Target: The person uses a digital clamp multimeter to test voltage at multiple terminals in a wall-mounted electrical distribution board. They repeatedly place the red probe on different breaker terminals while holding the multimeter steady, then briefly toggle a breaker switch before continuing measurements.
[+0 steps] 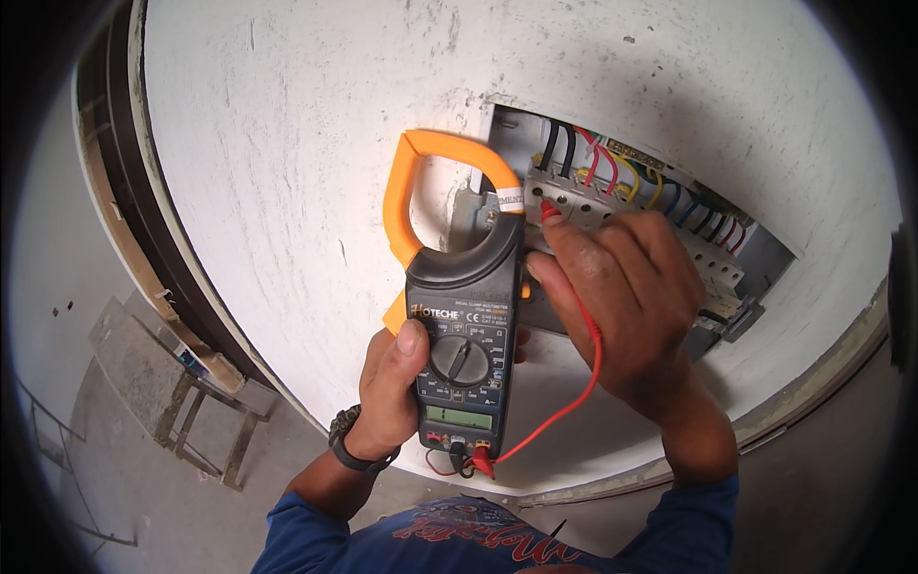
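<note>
My left hand is closed round the body of a clamp meter, thumb along its left edge. The meter is black with an orange jaw, a round dial and a small lit display; its jaw points up. Between the fingers of my right hand is a red test probe, its tip at the upper left breaker in the row of circuit breakers. The probe's red lead curves down to a plug at the meter's lower end. A black plug sits beside it.
The distribution box is set in a white wall. Black, red, yellow, blue and green wires run into the breakers' upper side. A wooden bench stands on the floor at the left, near a dark door frame.
</note>
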